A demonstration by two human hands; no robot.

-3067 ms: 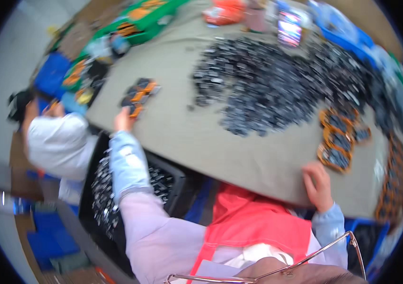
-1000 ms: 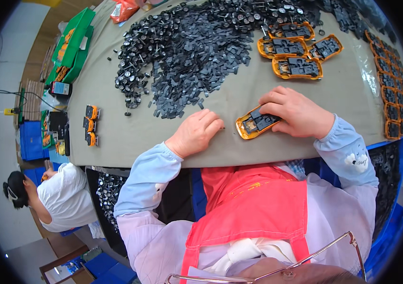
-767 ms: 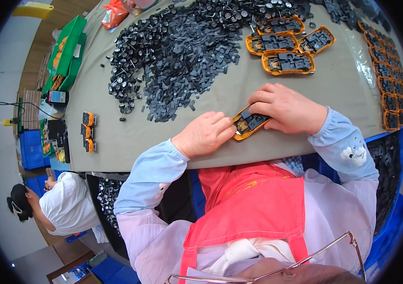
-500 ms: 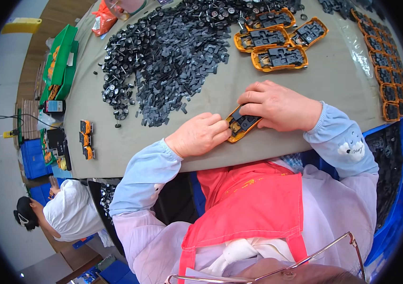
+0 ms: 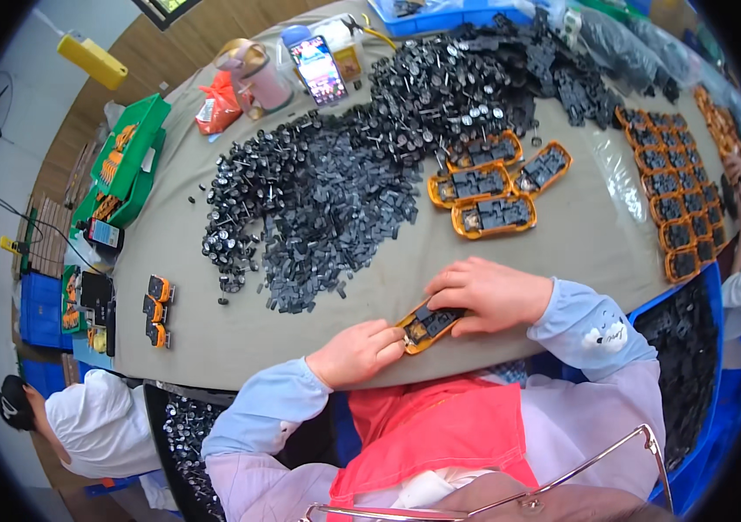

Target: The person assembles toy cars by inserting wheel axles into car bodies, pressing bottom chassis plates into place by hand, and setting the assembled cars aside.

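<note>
Near the table's front edge, an orange toy car body (image 5: 427,329) lies underside up, with black parts inside it. My left hand (image 5: 358,352) grips its left end, fingers bent and close together. From the far right, my right hand (image 5: 492,296) is closed on its other end, the fingers covering part of the black chassis. Beyond my hands lies a heap of small flat black pieces (image 5: 327,230), bordered by many black wheels on metal axles (image 5: 231,209). Several more orange car bodies with black insides (image 5: 494,217) lie ahead of my right hand.
Rows of orange car bodies (image 5: 668,183) cover the table's right side. Three small orange cars (image 5: 157,311) stand at the left. Green trays (image 5: 131,148), a red bag (image 5: 218,104) and a lit phone (image 5: 318,70) sit farther back. Another person (image 5: 100,422) is at lower left.
The view has tilted up, so the table and my hands appear lower and the phone and far side show. Both hands stay on the same car body.
</note>
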